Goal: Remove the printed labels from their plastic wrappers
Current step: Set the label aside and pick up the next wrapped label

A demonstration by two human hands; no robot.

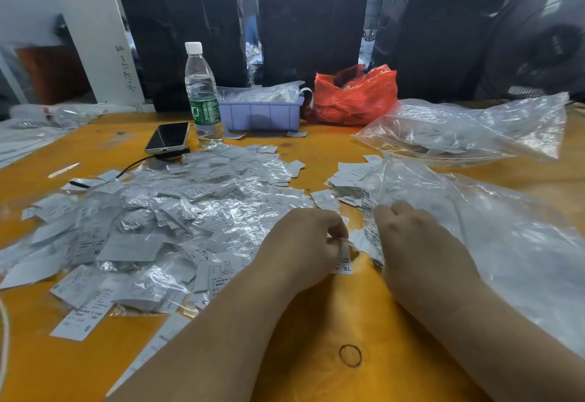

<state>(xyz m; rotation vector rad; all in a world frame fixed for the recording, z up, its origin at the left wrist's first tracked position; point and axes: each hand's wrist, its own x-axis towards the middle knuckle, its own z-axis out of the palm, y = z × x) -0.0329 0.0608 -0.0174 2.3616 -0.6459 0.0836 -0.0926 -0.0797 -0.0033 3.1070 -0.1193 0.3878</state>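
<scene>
Left hand [304, 240] in a pinching grip (fingers curled); right hand [411, 237] palm-down.

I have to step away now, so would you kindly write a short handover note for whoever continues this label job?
Left hand: pinching a white printed XL label.
Right hand: resting on a clear plastic wrapper beside it; grip unclear.
Big heap of wrapped labels lies left on the orange table.
Small stack of bare white labels sits behind the hands, partly under a large clear bag.
Left: most of the heap.
</scene>
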